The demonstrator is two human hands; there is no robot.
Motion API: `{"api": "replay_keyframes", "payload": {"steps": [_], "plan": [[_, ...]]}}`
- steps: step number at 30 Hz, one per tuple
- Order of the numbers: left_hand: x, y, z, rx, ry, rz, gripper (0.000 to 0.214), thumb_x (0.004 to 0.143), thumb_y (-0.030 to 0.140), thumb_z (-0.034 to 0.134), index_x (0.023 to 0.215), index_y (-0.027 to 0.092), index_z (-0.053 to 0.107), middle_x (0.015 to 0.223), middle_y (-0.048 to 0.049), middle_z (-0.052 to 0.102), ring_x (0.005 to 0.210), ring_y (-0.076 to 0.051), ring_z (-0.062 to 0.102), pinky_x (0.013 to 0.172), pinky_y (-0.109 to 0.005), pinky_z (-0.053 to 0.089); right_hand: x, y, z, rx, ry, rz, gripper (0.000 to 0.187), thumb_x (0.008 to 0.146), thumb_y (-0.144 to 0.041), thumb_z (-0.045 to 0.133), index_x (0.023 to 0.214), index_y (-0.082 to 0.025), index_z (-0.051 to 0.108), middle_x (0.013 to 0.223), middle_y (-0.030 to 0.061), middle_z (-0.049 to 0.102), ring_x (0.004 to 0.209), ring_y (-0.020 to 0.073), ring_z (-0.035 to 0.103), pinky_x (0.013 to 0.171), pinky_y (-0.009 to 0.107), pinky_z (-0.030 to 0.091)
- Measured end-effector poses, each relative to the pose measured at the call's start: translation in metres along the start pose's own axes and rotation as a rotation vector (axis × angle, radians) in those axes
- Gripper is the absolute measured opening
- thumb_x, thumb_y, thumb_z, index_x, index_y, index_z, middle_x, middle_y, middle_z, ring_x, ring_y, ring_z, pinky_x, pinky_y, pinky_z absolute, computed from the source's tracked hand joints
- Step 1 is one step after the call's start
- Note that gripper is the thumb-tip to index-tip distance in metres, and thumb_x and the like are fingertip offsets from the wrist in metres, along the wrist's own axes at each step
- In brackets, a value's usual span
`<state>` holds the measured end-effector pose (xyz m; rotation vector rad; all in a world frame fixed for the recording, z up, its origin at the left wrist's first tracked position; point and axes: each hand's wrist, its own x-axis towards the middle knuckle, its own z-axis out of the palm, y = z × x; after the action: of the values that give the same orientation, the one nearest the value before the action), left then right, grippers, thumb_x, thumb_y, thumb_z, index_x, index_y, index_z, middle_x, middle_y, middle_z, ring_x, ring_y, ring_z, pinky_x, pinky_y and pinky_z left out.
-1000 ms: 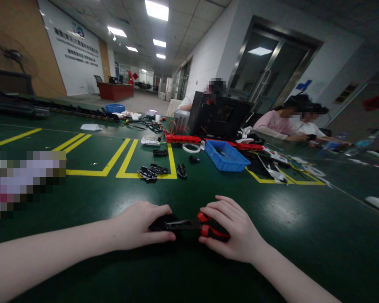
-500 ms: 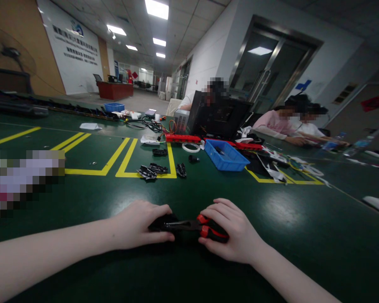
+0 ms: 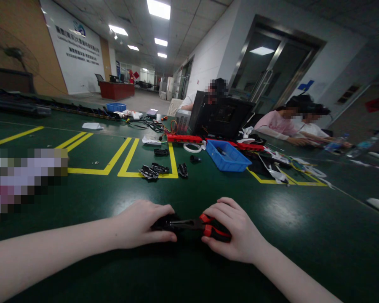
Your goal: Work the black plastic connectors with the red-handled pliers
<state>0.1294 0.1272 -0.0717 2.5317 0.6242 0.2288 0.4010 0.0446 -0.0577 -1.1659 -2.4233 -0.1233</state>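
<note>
Low over the green table, my right hand (image 3: pixel 235 231) is closed around the red-and-black handles of long-nose pliers (image 3: pixel 192 224). Their metal jaws point left and meet a dark part (image 3: pixel 164 222) that my left hand (image 3: pixel 142 223) grips between thumb and fingers. Most of that part is hidden by the left hand, and its exact kind does not show. Beyond the hands lie several black plastic pieces (image 3: pixel 160 168) with light metallic edges, in and beside a yellow taped box on the table.
A blue bin (image 3: pixel 229 156) stands ahead, slightly right, with a dark item inside. Behind it are a red power strip (image 3: pixel 183 138), a white ring of tape or cable (image 3: pixel 192 147) and a black computer case (image 3: pixel 221 115). Co-workers (image 3: pixel 279 123) sit across the table. Cables and scraps lie at the right.
The whole view has shifted slightly, so everything appears a little further right. Both hands keep their holds on the pliers and the dark part, with hardly any other motion.
</note>
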Motion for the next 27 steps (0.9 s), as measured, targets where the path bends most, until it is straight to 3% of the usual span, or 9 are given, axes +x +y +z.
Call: {"api": "replay_keyframes", "payload": {"steps": [27], "plan": [[-0.0005,0.0001,0.0002,0.040,0.003,0.019,0.040,0.092,0.058,0.054,0.109,0.022,0.061,0.085,-0.0025,0.068,0.070,-0.019,0.062,0.056,-0.025,0.032,0.0020,0.0002,-0.0036,-0.103,0.041,-0.086,0.032,0.082,-0.041,0.064,0.106,-0.019,0.061,0.092,0.0061,0.070,0.080,0.0190,0.066,0.088,0.040,0.045]]}}
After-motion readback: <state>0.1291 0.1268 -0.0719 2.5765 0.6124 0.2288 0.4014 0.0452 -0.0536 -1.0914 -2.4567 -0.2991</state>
